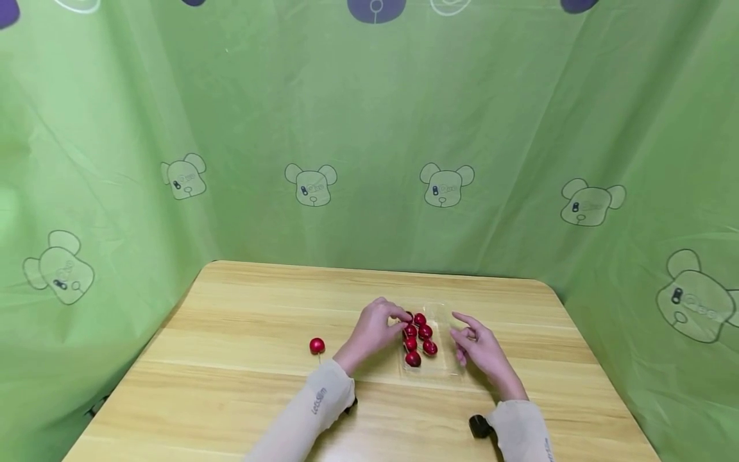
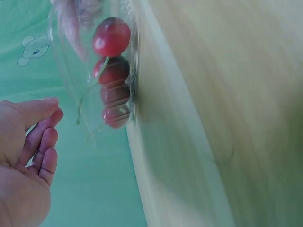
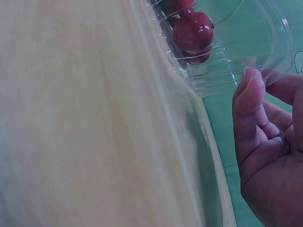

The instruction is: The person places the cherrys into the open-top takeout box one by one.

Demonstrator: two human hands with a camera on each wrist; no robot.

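Observation:
A clear plastic box (image 1: pixel 447 367) sits on the table, holding several red cherries (image 1: pixel 425 332) along its left side. My left hand (image 1: pixel 376 326) reaches over the box's left edge, thumb and forefinger close together by the upper cherries. In the left wrist view, that hand's fingertips (image 2: pixel 54 103) stand apart from the fruit, near a dangling cherry stem (image 2: pixel 85 94), with nothing between them. At the right rim is my right hand (image 1: pixel 480 346), its forefinger extended and other fingers bent. Its thumb (image 3: pixel 249 92) overlaps the box's wall in the right wrist view.
A single cherry (image 1: pixel 317 346) with a stem lies on the wooden table (image 1: pixel 242 385), left of the left forearm. Green curtain (image 1: pixel 369 224) with bear faces hangs behind and at both sides. Each wrist carries a black device (image 1: pixel 479 426).

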